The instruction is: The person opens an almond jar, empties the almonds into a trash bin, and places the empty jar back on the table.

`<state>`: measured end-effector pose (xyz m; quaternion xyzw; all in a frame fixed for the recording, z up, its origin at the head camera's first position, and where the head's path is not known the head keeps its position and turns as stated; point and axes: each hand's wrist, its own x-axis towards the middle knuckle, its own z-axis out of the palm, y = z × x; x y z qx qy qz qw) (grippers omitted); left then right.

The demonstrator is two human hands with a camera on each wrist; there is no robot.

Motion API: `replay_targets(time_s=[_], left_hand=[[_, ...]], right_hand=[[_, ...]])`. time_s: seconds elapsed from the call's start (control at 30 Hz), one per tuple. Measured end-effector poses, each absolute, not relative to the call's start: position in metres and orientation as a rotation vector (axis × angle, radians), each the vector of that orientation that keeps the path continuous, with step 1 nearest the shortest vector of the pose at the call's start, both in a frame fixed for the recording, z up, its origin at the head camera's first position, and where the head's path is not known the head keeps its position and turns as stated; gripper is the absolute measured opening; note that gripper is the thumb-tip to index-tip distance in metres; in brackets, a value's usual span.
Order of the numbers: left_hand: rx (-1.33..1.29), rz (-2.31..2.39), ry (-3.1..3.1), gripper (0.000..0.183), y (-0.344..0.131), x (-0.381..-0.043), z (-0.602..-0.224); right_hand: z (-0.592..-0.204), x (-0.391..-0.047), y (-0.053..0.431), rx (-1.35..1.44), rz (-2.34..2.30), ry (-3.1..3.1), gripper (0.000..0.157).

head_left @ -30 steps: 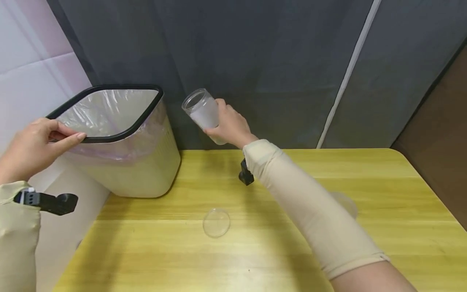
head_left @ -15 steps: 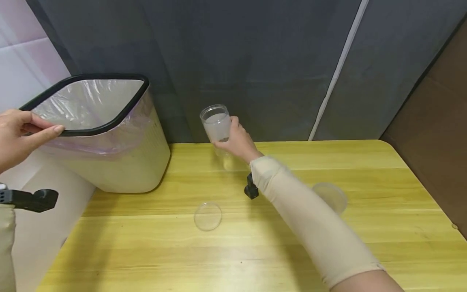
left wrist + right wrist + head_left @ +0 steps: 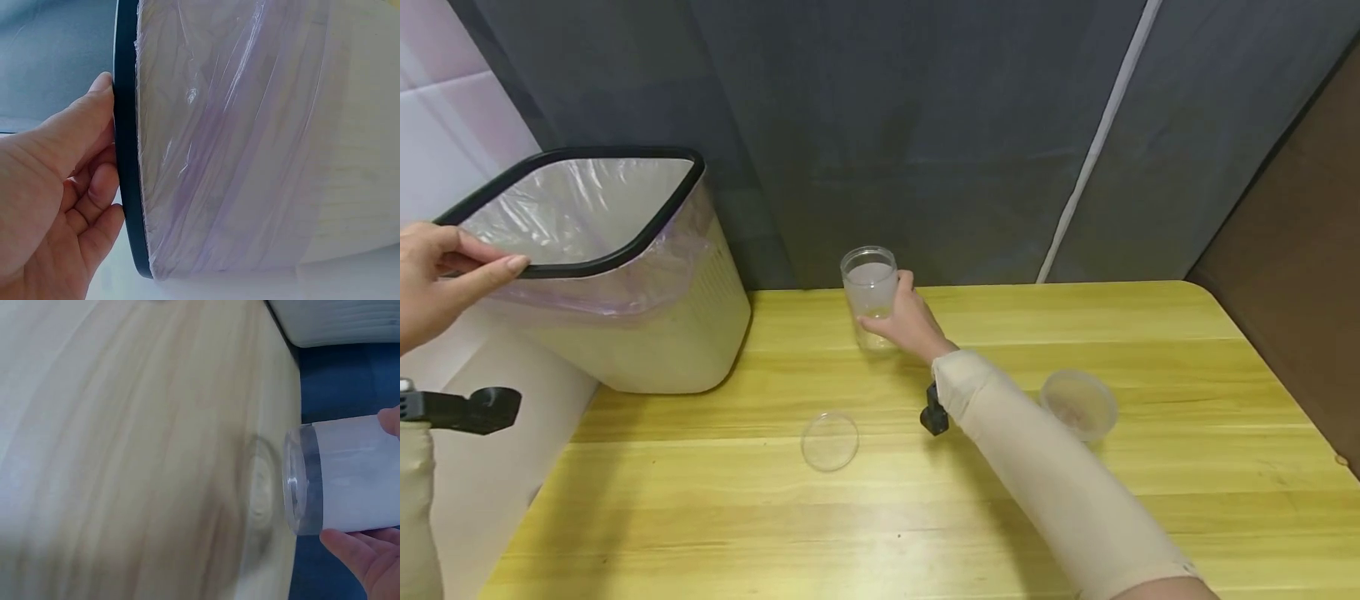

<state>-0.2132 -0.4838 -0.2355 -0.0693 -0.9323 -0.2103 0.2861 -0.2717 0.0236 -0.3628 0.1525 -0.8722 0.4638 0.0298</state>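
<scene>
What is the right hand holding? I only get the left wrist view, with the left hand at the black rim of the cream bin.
Observer: The bare right hand grips a clear, cylindrical, plastic-looking jar with a whitish middle.
Operator: Is that jar closed?
Observer: No; in the head view its mouth is open and faces up.
Operator: And where is its lid?
Observer: I can't confirm which is its lid, but a clear, thin, round disc lies flat on the yellow wood-grain table.
</scene>
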Motion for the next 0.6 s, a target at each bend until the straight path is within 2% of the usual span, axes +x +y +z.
replay_targets(time_s=[0.17, 0.37, 0.6], left_hand=[[-0.172, -0.562, -2.498, 0.019, -0.482, -0.211, -0.234], [-0.184, -0.627, -2.508, 0.007, -0.475, -0.208, -0.225], [-0.118, -0.537, -2.555, 0.011, -0.478, -0.205, -0.230]], right_hand=[[-0.374, -0.267, 0.026, 0.498, 1.470, -2.683, 0.085], [-0.386, -0.261, 0.027, 0.519, 1.481, -2.673, 0.084], [-0.392, -0.258, 0.027, 0.538, 1.529, -2.650, 0.086]])
